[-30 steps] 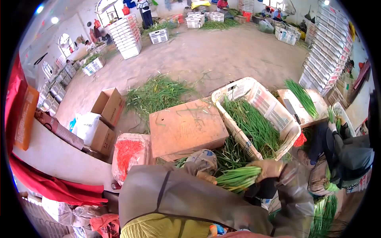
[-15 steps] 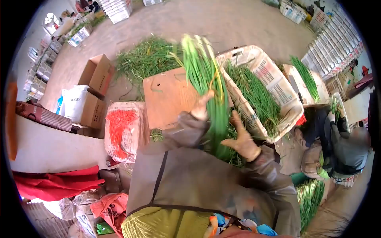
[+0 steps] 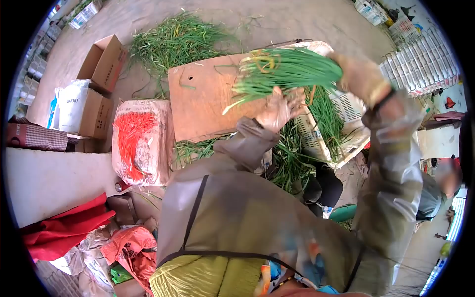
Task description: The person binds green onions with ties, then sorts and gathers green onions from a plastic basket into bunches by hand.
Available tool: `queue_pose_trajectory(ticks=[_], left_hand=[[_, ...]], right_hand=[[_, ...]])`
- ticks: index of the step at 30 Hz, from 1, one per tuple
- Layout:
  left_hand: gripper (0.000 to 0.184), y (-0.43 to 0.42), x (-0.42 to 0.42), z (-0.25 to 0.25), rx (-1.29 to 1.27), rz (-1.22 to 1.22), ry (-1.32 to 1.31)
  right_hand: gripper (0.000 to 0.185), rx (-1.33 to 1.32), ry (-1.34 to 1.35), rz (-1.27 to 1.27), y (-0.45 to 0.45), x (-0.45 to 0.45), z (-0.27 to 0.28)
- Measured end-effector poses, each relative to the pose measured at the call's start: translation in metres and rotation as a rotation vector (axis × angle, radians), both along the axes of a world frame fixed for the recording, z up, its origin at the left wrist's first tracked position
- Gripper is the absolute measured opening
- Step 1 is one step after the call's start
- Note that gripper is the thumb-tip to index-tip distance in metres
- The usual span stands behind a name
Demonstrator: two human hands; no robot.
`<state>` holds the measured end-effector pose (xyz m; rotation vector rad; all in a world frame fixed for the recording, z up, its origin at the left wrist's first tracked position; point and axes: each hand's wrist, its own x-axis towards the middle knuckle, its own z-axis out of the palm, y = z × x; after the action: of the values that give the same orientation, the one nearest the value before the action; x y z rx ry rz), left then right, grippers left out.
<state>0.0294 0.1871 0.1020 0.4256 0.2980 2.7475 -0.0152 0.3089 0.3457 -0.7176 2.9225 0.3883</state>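
Observation:
A bunch of garlic chives (image 3: 292, 69) lies sideways in the air, its pale ends to the left over a wooden board (image 3: 208, 109) and its green tips to the right. Blurred by motion, my gloved right hand (image 3: 363, 79) is closed around the green tips. Just below the bunch is my left hand (image 3: 279, 111), gloved, with its fingers apart; whether it touches the stems I cannot tell. Behind both hands stands a white plastic crate (image 3: 354, 128) with more chives (image 3: 324, 116) in it.
A pile of loose greens (image 3: 178, 42) lies on the floor beyond the board. To the left, red ties (image 3: 133, 143) rest on a pink-white sack bundle (image 3: 161, 143), near cardboard boxes (image 3: 101, 64). Another person (image 3: 433, 193) sits at the right.
The chives have turned from upright to sideways. My right hand has risen from beside the bunch and now grips its green tips. My left hand, which was around the stems, has opened below them.

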Motion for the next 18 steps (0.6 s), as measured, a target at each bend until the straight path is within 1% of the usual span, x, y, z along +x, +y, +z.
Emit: queue_pose_trajectory(ticks=[1, 2, 3, 4, 5, 6, 7, 8, 9, 10, 11, 12, 13, 15, 16, 17, 18], left_hand=[[0.071, -0.003, 0.016, -0.005, -0.146, -0.028, -0.018], [0.077, -0.004, 0.039, -0.008, -0.396, 0.001, -0.105], [0.084, -0.004, 0.054, -0.019, -0.553, -0.08, -0.202], [0.087, -0.007, 0.072, -0.015, -0.604, -0.135, -0.236], [0.089, -0.004, 0.084, -0.035, -0.631, -0.194, -0.244], [0.08, -0.001, 0.101, -0.053, -0.636, -0.191, -0.257], [0.075, -0.006, 0.115, -0.053, -0.618, -0.19, -0.226], [0.069, -0.013, 0.125, -0.05, -0.601, -0.187, -0.192], [0.069, -0.021, 0.13, -0.047, -0.6, -0.186, -0.189], [0.062, -0.028, 0.134, -0.041, -0.601, -0.172, -0.146], [0.056, -0.034, 0.136, -0.038, -0.601, -0.159, -0.101], [0.05, -0.039, 0.138, -0.039, -0.532, -0.141, -0.103], [0.05, -0.043, 0.136, -0.037, -0.535, -0.148, -0.097], [0.05, -0.053, 0.129, -0.021, -0.55, -0.162, -0.1], [0.051, -0.058, 0.127, -0.009, -0.592, -0.145, -0.067], [0.051, -0.06, 0.124, -0.001, -0.6, -0.148, -0.056], [0.052, -0.06, 0.122, 0.006, -0.592, -0.156, -0.042]], right_hand=[[0.04, 0.103, 0.06, 0.099, -0.014, -0.016, -0.001], [0.036, 0.141, 0.075, 0.135, -0.039, -0.019, 0.0], [0.033, 0.278, 0.086, 0.15, -0.059, -0.03, -0.013], [0.031, 0.415, 0.102, 0.167, -0.074, -0.044, -0.03], [0.031, 0.419, 0.103, 0.171, -0.083, -0.059, -0.045], [0.03, 0.493, 0.071, 0.19, -0.091, -0.072, -0.059], [0.028, 0.566, 0.036, 0.207, -0.096, -0.079, -0.066], [0.028, 0.569, 0.038, 0.209, -0.103, -0.074, -0.055], [0.027, 0.57, 0.038, 0.261, -0.105, -0.071, -0.039], [0.026, 0.571, 0.036, 0.307, -0.107, -0.066, -0.026], [0.026, 0.572, 0.038, 0.298, -0.111, -0.064, -0.022], [0.024, 0.567, 0.06, 0.298, -0.115, -0.06, -0.019], [0.023, 0.56, 0.083, 0.3, -0.116, -0.056, -0.016], [0.019, 0.619, 0.048, 0.276, -0.108, -0.076, -0.052], [0.019, 0.595, 0.079, 0.239, -0.105, -0.081, -0.056], [0.019, 0.574, 0.109, 0.204, -0.102, -0.083, -0.056], [0.019, 0.571, 0.114, 0.199, -0.104, -0.073, -0.041]])
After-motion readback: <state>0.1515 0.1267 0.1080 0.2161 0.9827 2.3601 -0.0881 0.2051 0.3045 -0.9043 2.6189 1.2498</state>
